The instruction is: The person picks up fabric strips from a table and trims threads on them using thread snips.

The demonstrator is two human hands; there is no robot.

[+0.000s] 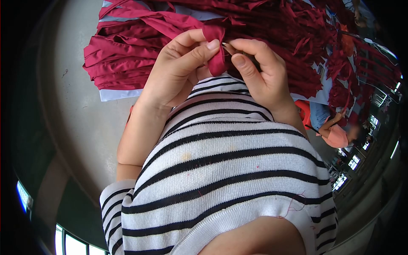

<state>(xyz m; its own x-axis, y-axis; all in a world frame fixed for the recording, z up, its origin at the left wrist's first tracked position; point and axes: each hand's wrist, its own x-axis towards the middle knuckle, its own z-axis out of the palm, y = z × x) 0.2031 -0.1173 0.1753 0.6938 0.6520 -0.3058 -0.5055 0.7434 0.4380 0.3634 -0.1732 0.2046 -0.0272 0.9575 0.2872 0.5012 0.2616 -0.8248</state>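
tbh the dark red strip (217, 63) looks like a v. easy thing to handle wt-wise, prob next to nothing. It's up in the air btwn the two hands, just in front of the striped top (225, 157), w/ the big heap of similar red strips (123, 55) on the tabletop (121, 94) behind it.

L hand (180, 63) has its thumb and fingers pinching the strip near the upper part, cloth folded over and the rest hanging below the thumb. R hand (265, 72) has index + thumb curled round a small pointed metal tool (228, 48), tip right by the cloth edge. Most of the tool's hidden in the hand, so can't tell exactly what it is.

Imo the fabric's soft and floppy, maybe a bit slick given the slight sheen, so it'd fold or twist if held by one end. Best grip is a firm pinch close to the edge being worked, keeps that bit taut. Not fragile like glass ofc, but a sharp tip could snag or nick it, so fingertips should stay off the point.
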